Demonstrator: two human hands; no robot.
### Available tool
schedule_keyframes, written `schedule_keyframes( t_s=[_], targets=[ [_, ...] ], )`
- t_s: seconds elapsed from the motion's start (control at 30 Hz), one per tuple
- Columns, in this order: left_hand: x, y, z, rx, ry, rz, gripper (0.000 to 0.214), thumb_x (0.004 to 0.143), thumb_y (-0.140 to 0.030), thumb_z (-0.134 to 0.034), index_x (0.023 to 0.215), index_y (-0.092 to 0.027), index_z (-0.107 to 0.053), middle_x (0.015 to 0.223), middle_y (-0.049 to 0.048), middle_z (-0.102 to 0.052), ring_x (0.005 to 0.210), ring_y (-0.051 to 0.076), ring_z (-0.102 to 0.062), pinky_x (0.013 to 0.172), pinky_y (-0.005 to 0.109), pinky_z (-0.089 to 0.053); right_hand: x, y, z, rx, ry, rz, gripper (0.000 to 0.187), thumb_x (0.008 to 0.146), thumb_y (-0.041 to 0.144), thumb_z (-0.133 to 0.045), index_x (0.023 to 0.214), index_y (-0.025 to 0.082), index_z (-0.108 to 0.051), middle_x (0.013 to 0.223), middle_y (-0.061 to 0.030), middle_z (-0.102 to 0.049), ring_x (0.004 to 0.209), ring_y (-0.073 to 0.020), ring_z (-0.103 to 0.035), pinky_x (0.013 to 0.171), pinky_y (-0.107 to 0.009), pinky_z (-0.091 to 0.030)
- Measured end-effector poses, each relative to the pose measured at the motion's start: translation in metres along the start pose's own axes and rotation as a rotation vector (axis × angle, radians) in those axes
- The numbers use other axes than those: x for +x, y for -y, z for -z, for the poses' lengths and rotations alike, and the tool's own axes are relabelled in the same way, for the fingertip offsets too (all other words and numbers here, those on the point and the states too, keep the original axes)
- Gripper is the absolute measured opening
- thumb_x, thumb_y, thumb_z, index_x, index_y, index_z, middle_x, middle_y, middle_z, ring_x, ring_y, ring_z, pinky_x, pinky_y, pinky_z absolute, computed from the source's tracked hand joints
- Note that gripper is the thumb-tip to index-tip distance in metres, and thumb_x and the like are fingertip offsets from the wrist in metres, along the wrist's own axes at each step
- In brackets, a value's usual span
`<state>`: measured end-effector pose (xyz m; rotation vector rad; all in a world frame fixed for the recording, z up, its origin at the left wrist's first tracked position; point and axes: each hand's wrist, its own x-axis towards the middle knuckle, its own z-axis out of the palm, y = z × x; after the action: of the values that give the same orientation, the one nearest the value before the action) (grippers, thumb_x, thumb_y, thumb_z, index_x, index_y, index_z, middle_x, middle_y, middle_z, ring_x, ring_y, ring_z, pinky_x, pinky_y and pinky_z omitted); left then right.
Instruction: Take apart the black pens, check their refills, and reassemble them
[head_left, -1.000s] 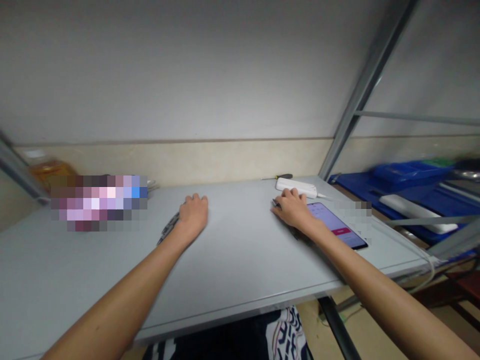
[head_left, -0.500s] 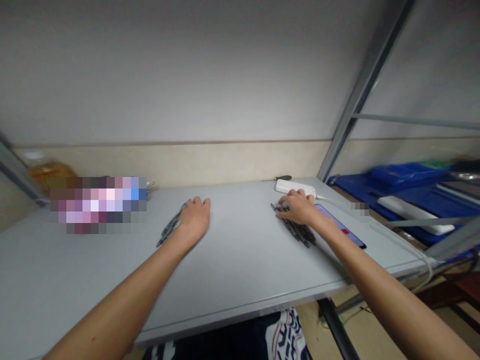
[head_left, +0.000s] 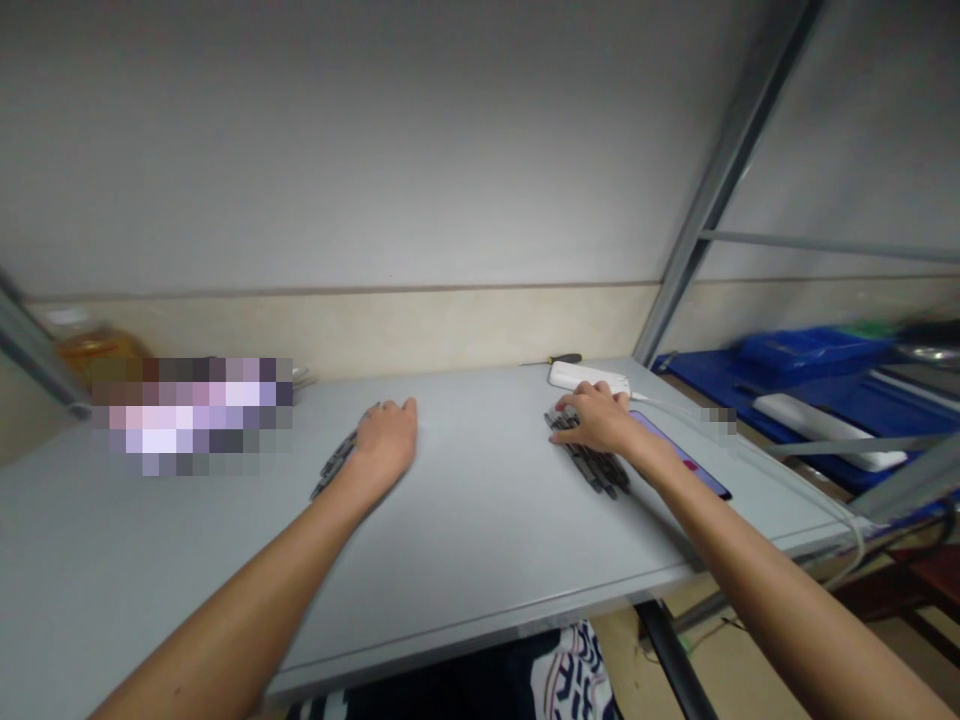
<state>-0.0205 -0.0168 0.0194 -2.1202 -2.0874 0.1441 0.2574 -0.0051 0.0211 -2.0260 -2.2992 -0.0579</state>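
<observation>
My left hand (head_left: pixel 386 440) rests palm down on the grey table (head_left: pixel 480 540), fingers stretched out, beside a row of dark pens (head_left: pixel 335 466) lying just to its left. My right hand (head_left: pixel 596 418) lies flat with spread fingers on a second bunch of dark pens (head_left: pixel 596 468) near the table's right side. A phone (head_left: pixel 686 458) with a lit purple screen lies right of that hand, partly hidden by my wrist.
A white power strip (head_left: pixel 589 377) and a small screwdriver (head_left: pixel 559 358) lie at the back right near the wall. Blue bins (head_left: pixel 810 355) sit on a metal rack to the right. A bottle (head_left: pixel 90 345) stands at the far left by a blurred patch.
My right hand has slid slightly left off the phone onto the bunch of pens, uncovering more of them. The left hand has barely shifted.
</observation>
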Motion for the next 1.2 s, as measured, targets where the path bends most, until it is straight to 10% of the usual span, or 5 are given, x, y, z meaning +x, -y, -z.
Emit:
schedule_keyframes(
  t_s=[0.23,0.47,0.7,1.03,1.2],
  targets=[
    [0.0,-0.013,-0.006,-0.067,-0.083,-0.155,0.045,0.073,0.003,-0.034,0.113,-0.013,-0.046,0.099,0.0165,-0.06,0.094,0.025,-0.058,0.072,0.033,-0.046,0.002,0.049,-0.001,0.15,-0.067,0.215,0.037,0.076,0.042,-0.058,0.107,0.023,-0.06,0.112,-0.0121,-0.051,0.107,-0.0302,-0.04,0.085,-0.045,-0.032],
    [0.006,-0.023,-0.017,-0.765,-0.191,-0.456,0.036,0.074,-0.003,-0.042,0.106,-0.02,-0.041,0.083,0.0032,-0.062,0.075,0.015,-0.06,0.071,0.027,-0.046,0.003,0.093,-0.014,0.148,-0.199,0.575,0.038,0.08,0.023,-0.058,0.117,0.018,-0.051,0.108,-0.0107,-0.052,0.098,-0.0215,-0.043,0.082,-0.034,-0.036],
    [0.009,-0.028,-0.021,-1.238,-0.066,-0.51,0.027,0.078,-0.015,-0.047,0.101,-0.02,-0.034,0.081,0.0,-0.062,0.062,0.008,-0.058,0.06,0.021,-0.045,0.004,0.086,-0.018,-0.019,-0.317,0.628,0.022,0.088,0.022,-0.047,0.107,0.018,-0.058,0.1,-0.0096,-0.058,0.094,-0.0223,-0.044,0.074,-0.032,-0.036],
    [0.005,-0.019,-0.008,-0.213,-0.355,-0.541,0.022,0.087,-0.016,-0.032,0.098,-0.015,-0.051,0.1,0.012,-0.059,0.099,0.025,-0.05,0.082,0.038,-0.037,0.002,0.077,-0.012,0.203,-0.208,0.352,0.03,0.091,0.028,-0.036,0.101,0.016,-0.062,0.096,-0.01,-0.064,0.09,-0.0193,-0.053,0.078,-0.028,-0.037],
    [0.001,-0.032,-0.009,-0.051,-0.399,-0.532,0.02,0.086,-0.016,-0.032,0.092,-0.014,-0.052,0.092,0.0114,-0.058,0.092,0.026,-0.05,0.078,0.042,-0.034,-0.009,0.096,-0.016,0.162,-0.118,0.359,0.029,0.082,0.023,-0.045,0.107,0.015,-0.056,0.101,-0.0128,-0.063,0.092,-0.0222,-0.056,0.078,-0.029,-0.038]
  ],
)
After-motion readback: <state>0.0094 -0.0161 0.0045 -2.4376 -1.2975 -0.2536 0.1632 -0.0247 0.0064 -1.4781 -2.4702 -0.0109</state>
